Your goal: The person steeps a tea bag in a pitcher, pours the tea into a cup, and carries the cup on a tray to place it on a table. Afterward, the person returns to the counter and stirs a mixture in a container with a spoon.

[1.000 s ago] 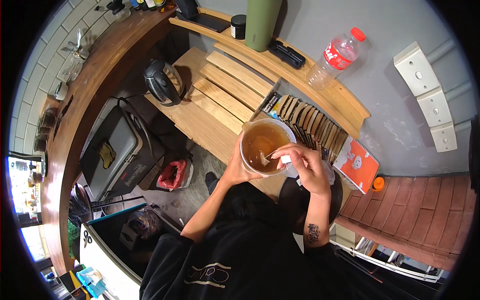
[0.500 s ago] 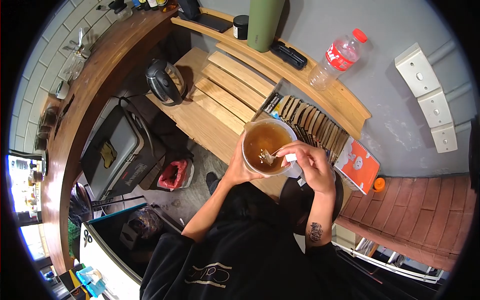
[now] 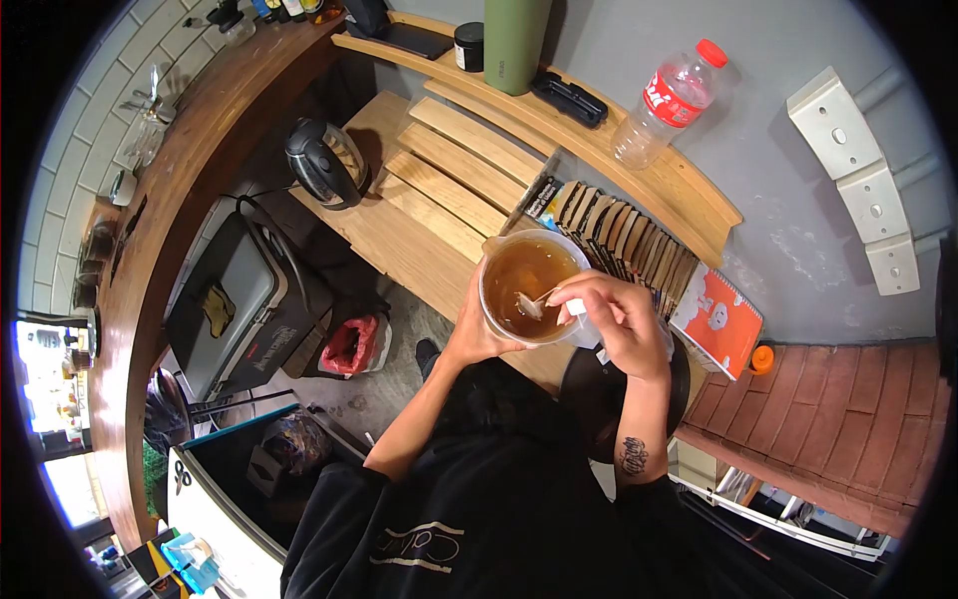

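My left hand (image 3: 473, 335) is wrapped around the left side of a large cup (image 3: 577, 254), holding it up in front of me. Brown tea (image 3: 514, 268) fills much of it. With the fingers of my right hand (image 3: 629, 324), I pinch the string of a tea bag (image 3: 530, 306) over the cup's right rim. A small white tag (image 3: 576, 307) shows at those fingers. The pale bag lies in the tea near the surface, toward the near side. The cup's lower part is hidden from this angle.
Behind the cup stands a slatted wooden bench (image 3: 439, 195) with a black kettle (image 3: 327, 165). A row of books (image 3: 624, 235) and an orange notebook (image 3: 717, 321) are to the right. A wall shelf bears a plastic bottle (image 3: 667, 110) and a green tumbler (image 3: 514, 45). A lined bin (image 3: 351, 344) stands on the floor.
The tea bag has shifted slightly left and toward the near side in the tea. Both hands keep their hold. The whole view has shifted a little.
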Motion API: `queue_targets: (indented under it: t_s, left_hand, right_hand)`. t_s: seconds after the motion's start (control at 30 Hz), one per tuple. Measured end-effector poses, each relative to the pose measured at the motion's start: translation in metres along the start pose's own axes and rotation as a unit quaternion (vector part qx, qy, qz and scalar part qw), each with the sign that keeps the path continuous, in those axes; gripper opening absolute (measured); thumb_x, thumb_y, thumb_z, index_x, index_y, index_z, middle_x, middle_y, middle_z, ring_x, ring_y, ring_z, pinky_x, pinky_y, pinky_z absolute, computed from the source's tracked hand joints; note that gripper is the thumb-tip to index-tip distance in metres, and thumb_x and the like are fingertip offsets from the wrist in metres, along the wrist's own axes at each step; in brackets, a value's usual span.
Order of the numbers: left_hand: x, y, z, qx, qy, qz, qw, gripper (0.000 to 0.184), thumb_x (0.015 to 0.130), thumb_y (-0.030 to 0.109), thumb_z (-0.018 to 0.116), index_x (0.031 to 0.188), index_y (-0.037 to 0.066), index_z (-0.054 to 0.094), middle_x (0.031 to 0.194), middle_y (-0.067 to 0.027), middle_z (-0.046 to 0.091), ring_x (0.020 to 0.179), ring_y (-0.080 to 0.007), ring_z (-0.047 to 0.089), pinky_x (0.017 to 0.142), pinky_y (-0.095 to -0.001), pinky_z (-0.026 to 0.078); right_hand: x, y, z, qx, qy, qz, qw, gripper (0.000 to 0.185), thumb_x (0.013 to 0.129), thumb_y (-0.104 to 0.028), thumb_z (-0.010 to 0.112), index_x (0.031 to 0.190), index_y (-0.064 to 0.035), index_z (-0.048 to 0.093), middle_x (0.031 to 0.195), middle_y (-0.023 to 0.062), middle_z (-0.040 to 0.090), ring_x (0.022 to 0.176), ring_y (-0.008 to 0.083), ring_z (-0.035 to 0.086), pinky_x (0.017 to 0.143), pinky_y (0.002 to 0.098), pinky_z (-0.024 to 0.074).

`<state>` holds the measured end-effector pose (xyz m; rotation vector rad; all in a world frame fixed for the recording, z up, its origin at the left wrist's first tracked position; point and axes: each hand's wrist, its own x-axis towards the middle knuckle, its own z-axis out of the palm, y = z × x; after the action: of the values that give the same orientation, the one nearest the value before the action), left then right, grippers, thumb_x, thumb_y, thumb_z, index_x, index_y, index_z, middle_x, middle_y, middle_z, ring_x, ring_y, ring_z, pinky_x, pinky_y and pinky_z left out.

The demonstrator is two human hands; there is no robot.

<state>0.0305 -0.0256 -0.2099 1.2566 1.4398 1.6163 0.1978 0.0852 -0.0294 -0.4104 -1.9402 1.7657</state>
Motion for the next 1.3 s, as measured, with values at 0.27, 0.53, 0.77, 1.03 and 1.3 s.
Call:
queue_targets:
  t_s: [0.27, 0.53, 0.77, 1.03, 1.3]
  left_hand:
    - [0.001, 0.004, 0.000, -0.009, -0.001, -0.007, 1.000, 0.139, 0.045, 0.028, 0.098, 0.152, 0.002, 0.012, 0.148, -0.0170, 0.037, 0.138, -0.0291, 0.038, 0.113, -0.0435, 0.033]
    - [0.005, 0.000, -0.002, -0.006, -0.029, -0.011, 0.999, 0.140, 0.046, 0.030, 0.098, 0.152, 0.002, 0.011, 0.149, -0.0172, 0.036, 0.139, -0.0294, 0.037, 0.114, -0.0436, 0.032]
    - [-0.001, 0.000, 0.001, -0.016, -0.002, 0.004, 1.000, 0.139, 0.047, 0.031, 0.098, 0.152, 0.001, 0.011, 0.149, -0.0176, 0.036, 0.139, -0.0299, 0.036, 0.115, -0.0438, 0.030]
    - [0.005, -0.004, 0.001, -0.018, -0.028, 0.008, 0.999, 0.140, 0.046, 0.029, 0.098, 0.152, 0.002, 0.011, 0.149, -0.0175, 0.036, 0.139, -0.0298, 0.036, 0.114, -0.0438, 0.031]
    - [0.000, 0.003, 0.000, -0.028, -0.006, -0.024, 0.999, 0.138, 0.046, 0.027, 0.098, 0.151, 0.002, 0.012, 0.149, -0.0173, 0.037, 0.139, -0.0297, 0.037, 0.114, -0.0440, 0.032]
  right_hand:
    - [0.002, 0.026, 0.000, 0.010, 0.007, 0.009, 1.000, 0.029, 0.101, -0.021, 0.054, 0.098, 0.0041, 0.068, 0.094, 0.0100, 0.068, 0.077, 0.0116, 0.059, 0.069, 0.0252, 0.0482]
    - [0.002, -0.024, -0.004, 0.002, 0.012, -0.062, 0.998, 0.028, 0.101, -0.019, 0.053, 0.099, 0.0054, 0.068, 0.098, 0.0126, 0.068, 0.079, 0.0129, 0.060, 0.071, 0.0273, 0.0496]
    - [0.001, 0.012, 0.000, -0.004, 0.012, 0.026, 1.000, 0.035, 0.103, -0.020, 0.048, 0.097, 0.0086, 0.067, 0.098, 0.0165, 0.066, 0.080, 0.0195, 0.062, 0.075, 0.0297, 0.0492]
    - [0.000, -0.026, 0.000, 0.016, 0.025, -0.071, 0.997, 0.029, 0.101, -0.018, 0.052, 0.098, 0.0053, 0.068, 0.095, 0.0122, 0.067, 0.079, 0.0133, 0.060, 0.072, 0.0271, 0.0489]
    - [-0.002, -0.007, 0.005, 0.018, 0.037, 0.002, 0.999, 0.031, 0.102, -0.020, 0.052, 0.095, 0.0057, 0.068, 0.092, 0.0102, 0.068, 0.077, 0.0115, 0.058, 0.071, 0.0265, 0.0480]
